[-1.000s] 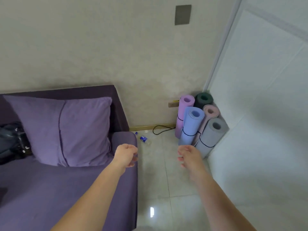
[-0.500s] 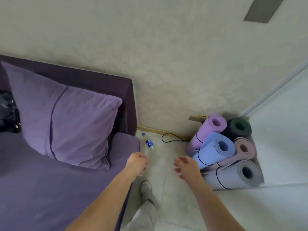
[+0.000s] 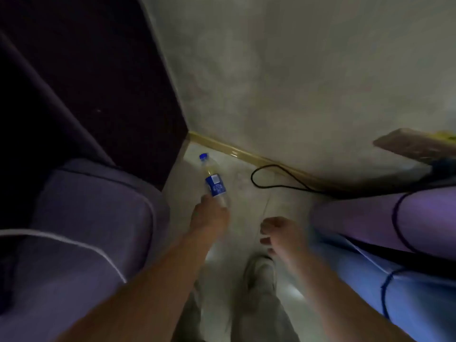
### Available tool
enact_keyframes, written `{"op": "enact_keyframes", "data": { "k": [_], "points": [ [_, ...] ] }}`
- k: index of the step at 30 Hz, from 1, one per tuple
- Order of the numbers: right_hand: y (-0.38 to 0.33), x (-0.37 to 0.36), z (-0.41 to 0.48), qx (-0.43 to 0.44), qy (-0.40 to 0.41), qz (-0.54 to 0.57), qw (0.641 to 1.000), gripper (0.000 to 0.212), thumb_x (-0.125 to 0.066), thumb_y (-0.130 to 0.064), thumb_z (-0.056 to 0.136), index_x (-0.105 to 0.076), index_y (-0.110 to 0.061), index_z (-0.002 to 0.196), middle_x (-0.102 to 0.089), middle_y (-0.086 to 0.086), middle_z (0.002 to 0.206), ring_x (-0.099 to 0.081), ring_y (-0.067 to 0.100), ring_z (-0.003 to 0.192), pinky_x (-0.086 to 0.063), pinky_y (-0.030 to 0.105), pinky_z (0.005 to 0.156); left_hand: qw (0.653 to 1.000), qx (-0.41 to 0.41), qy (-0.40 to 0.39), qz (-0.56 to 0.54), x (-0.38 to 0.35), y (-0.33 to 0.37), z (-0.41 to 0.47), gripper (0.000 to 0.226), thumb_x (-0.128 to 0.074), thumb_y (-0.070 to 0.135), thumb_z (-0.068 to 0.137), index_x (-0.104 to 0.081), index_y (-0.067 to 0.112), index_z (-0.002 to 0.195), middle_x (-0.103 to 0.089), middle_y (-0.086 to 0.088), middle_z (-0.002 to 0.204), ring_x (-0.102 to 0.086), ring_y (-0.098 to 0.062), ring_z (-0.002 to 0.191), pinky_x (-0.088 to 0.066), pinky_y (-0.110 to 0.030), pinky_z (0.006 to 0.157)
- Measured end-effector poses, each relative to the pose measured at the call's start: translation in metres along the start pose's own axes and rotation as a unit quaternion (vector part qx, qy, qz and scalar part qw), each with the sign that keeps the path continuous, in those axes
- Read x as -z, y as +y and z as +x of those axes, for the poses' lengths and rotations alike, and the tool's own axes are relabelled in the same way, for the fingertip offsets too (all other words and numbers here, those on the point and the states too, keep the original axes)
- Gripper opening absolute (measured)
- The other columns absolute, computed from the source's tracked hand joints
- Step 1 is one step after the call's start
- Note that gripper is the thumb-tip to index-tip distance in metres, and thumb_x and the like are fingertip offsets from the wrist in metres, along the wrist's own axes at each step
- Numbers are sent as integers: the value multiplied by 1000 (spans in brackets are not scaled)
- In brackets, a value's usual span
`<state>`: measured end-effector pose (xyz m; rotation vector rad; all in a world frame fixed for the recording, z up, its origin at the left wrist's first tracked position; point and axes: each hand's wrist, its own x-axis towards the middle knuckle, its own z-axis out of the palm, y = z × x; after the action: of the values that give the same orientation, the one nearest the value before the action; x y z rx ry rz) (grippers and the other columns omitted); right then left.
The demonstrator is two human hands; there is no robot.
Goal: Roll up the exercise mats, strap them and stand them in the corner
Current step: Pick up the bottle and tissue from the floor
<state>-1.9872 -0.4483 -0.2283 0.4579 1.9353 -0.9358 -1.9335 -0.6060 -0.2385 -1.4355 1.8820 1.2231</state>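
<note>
Left hand (image 3: pixel 209 215) has dropped to the bottle (image 3: pixel 214 180), grip indiscernible; right hand (image 3: pixel 283 235) seems loosely curled.

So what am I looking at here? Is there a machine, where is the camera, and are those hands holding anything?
No machine here: these are a person's two bare arms, filmed by one wide-angle camera worn on the head, looking down. The left hand is at the lower end of a water bottle lying on the tiled floor; the blur hides whether it grips it. The right hand is loosely curled and holds nothing. At the right are two rolled, strapped mats, a purple mat and a blue mat. At the left is a purple sofa. A black cable loops by the wall, and a shoe shows below.
</note>
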Motion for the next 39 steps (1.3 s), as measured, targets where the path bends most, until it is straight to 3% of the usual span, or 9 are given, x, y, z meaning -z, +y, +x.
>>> {"op": "enact_keyframes", "data": {
  "k": [5,8,12,15,19,21,27,30,39],
  "points": [
    [15,-44,187,164,-23,-387,907,54,-56,-27,98,-39,-21,149,-53,9,140,-55,26,125,-46,36,102,993,52,77,-70,-74,-19,153,77,-68,39,92,-26,13,150,-37,-21,141,-51,-41,122,-43,-42,95],
    [2,-77,256,276,-11,-478,834,63,-53,-21,100,-23,-27,156,-25,13,157,-48,33,131,-44,40,101,991,50,80,-94,-96,-29,215,87,-80,39,80,-29,12,145,-42,-18,137,-55,-40,117,-46,-41,98],
    [1,-109,293,316,80,-582,745,50,-42,-13,100,-34,-23,149,-31,18,147,-52,41,113,-46,44,93,987,60,97,-117,-104,-42,247,78,-84,34,73,-41,9,133,-58,-16,127,-61,-37,111,-51,-44,96],
    [2,-108,287,307,81,-555,769,32,-47,-10,99,-53,-13,130,-51,17,123,-60,36,102,-51,40,81,980,85,86,-159,-105,-42,238,73,-84,30,73,-44,8,131,-62,-16,122,-64,-38,107,-53,-46,94],
    [-17,-84,243,210,60,-237,947,12,-62,-9,91,-69,-11,100,-67,5,91,-62,22,83,-45,17,63,969,103,45,-220,-87,-32,188,70,-85,25,64,-54,8,125,-67,-16,113,-68,-36,97,-57,-46,89],
    [-40,-65,196,162,19,-40,986,6,-66,-3,88,-67,-8,90,-66,5,73,-62,18,63,-48,21,54,973,82,25,-214,-68,-21,148,73,-79,34,50,-61,11,118,-69,-14,107,-69,-34,92,-59,-43,83],
    [-120,-8,-1,138,-31,130,981,6,-62,3,91,-66,0,95,-63,7,67,-60,8,50,-48,17,49,974,1,-23,-224,32,27,-13,76,-78,46,46,-60,18,113,-70,-4,103,-69,-22,91,-57,-37,84],
    [-168,15,-113,157,-37,157,974,12,-62,3,91,-66,-8,88,-66,4,70,-62,12,57,-51,21,57,965,-22,-29,-259,103,49,-110,59,-88,28,66,-54,24,114,-70,-1,102,-68,-21,93,-54,-34,84],
    [-256,30,-438,238,-109,165,951,17,-62,5,91,-58,-11,93,-66,8,84,-64,13,63,-51,18,50,944,-91,82,-306,301,41,-406,73,-77,40,51,-56,23,118,-68,11,98,-69,-13,91,-56,-42,91]
  ]
}}
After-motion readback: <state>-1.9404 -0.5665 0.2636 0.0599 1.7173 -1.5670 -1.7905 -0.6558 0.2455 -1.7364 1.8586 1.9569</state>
